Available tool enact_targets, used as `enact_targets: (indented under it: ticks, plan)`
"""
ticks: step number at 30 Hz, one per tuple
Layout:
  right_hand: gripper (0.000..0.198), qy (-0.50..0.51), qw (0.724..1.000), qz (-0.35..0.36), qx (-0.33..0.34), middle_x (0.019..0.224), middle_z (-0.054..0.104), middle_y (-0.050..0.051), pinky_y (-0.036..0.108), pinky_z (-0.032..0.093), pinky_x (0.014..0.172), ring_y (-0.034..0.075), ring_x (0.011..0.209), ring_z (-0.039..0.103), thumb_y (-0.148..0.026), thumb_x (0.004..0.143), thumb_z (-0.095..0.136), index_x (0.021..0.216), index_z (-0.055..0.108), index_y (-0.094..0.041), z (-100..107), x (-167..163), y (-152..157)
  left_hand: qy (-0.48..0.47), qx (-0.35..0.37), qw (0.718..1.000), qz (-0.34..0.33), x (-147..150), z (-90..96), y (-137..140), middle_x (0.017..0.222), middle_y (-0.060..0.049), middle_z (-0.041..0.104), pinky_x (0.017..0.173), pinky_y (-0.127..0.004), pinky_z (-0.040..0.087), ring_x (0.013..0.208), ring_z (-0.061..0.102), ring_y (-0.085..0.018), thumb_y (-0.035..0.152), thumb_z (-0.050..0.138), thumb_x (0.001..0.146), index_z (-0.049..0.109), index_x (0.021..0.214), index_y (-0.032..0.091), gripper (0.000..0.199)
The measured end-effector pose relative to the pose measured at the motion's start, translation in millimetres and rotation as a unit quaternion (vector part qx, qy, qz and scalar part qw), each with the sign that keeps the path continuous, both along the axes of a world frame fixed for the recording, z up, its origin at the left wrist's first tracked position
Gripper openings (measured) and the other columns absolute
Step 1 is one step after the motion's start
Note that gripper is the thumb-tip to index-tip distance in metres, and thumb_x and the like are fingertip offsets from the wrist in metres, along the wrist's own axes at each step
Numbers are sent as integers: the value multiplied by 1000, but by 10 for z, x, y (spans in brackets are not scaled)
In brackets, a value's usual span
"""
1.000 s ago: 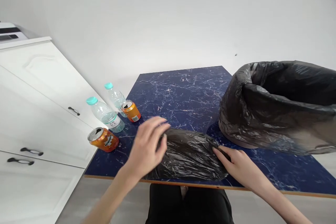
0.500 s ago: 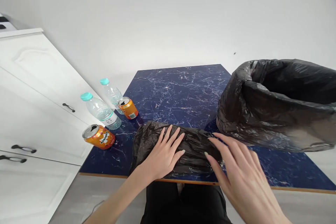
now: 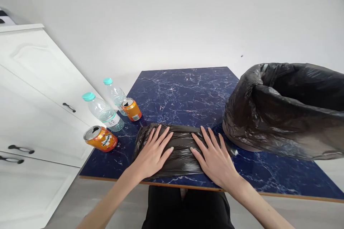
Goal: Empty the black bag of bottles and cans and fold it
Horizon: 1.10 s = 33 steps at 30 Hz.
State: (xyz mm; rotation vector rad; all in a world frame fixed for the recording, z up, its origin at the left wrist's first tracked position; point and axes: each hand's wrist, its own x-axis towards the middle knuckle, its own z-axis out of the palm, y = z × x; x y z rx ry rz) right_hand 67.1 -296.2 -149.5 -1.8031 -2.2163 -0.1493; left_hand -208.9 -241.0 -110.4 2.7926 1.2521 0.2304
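A black plastic bag (image 3: 181, 150), folded into a flat oblong, lies along the front edge of the blue marbled table (image 3: 182, 93). My left hand (image 3: 153, 152) rests flat on its left part, fingers spread. On the right part lies my right hand (image 3: 213, 155), also flat with the fingers apart. Both palms face down on the plastic, and neither hand grips it. A little whitish bit shows at the bag's right end, too small to make out.
To the right stands a bin lined with a black bag (image 3: 268, 121), its mouth open. At the left are an orange Mirinda can (image 3: 102, 139), another orange can (image 3: 131, 110), and two clear bottles (image 3: 104, 112) with turquoise caps. White cabinets (image 3: 40, 96) flank the table's left side.
My right hand has moved left from the bag's right end and now lies flat on it. My left hand has slid slightly left. The plastic between them looks smoother.
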Motion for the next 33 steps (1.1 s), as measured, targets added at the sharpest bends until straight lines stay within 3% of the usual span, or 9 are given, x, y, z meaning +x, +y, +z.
enact_targets:
  ticks: [5, 12, 18, 20, 22, 25, 27, 30, 33]
  plan:
    - [62, 12, 999, 27, -20, 181, 21, 6, 67, 28, 131, 38, 167, 22, -57, 113, 32, 170, 36, -34, 14, 43, 52, 6, 37, 999, 25, -347, -48, 18, 182, -3, 23, 136, -61, 27, 169, 16, -32, 43, 42, 116, 10, 177, 34, 69]
    - [61, 45, 996, 66, -34, 181, 19, 5, 65, 28, 133, 35, 167, 20, -56, 113, 38, 170, 39, -33, 11, 151, 179, 19, 33, 999, 34, -496, 0, -72, 182, -3, 23, 135, -60, 28, 169, 19, -30, 42, 41, 117, 11, 176, 33, 68]
    - [62, 108, 989, 60, 84, 182, 17, 14, 66, 29, 132, 37, 168, 14, -40, 111, 50, 168, 40, -17, 225, -71, -44, 0, 92, 993, 75, -569, -82, -212, 179, -5, 33, 134, -65, 26, 167, 24, -33, 37, 45, 115, 18, 176, 30, 67]
    - [68, 114, 984, 113, 73, 181, 18, 14, 65, 34, 132, 36, 168, 15, -37, 108, 57, 168, 37, -15, 325, -263, -215, -6, 116, 988, 106, -550, -148, -282, 177, -7, 36, 133, -68, 26, 167, 25, -36, 35, 44, 114, 25, 174, 26, 64]
    - [83, 96, 975, 193, 44, 180, 18, 17, 71, 37, 127, 42, 167, 17, -36, 98, 70, 169, 35, -13, 380, -460, -369, -5, 133, 982, 133, -494, -166, -388, 176, -9, 38, 130, -74, 24, 167, 20, -41, 35, 45, 114, 33, 172, 22, 61]
    - [106, 74, 958, 277, 24, 177, 24, 23, 82, 43, 116, 52, 162, 25, -23, 80, 82, 172, 29, -13, 338, -684, -504, -8, 141, 980, 140, -372, -26, -600, 172, -9, 47, 126, -82, 16, 168, 9, -47, 38, 50, 111, 40, 168, 22, 60]
    - [112, 71, 958, 278, 25, 174, 28, 23, 83, 44, 113, 53, 159, 31, -10, 74, 78, 173, 24, -14, 250, -754, -542, -24, 123, 984, 124, -298, 164, -746, 160, -6, 62, 128, -81, 5, 168, 9, -44, 35, 52, 110, 39, 169, 24, 61]
    - [102, 83, 964, 247, 44, 171, 38, 18, 80, 40, 118, 46, 158, 38, -3, 81, 67, 173, 26, -20, 122, -738, -577, -79, 84, 989, 89, -236, 458, -916, 123, -1, 80, 132, -72, -7, 158, 42, -34, 26, 49, 109, 35, 170, 28, 62]
    - [72, 129, 957, 257, 22, 164, 53, 11, 77, 34, 123, 42, 154, 46, -22, 96, 66, 165, 46, -26, 80, -628, -598, -155, 40, 985, 63, -248, 630, -996, 110, 1, 79, 137, -64, 3, 134, 64, -26, 25, 47, 109, 38, 167, 33, 59]
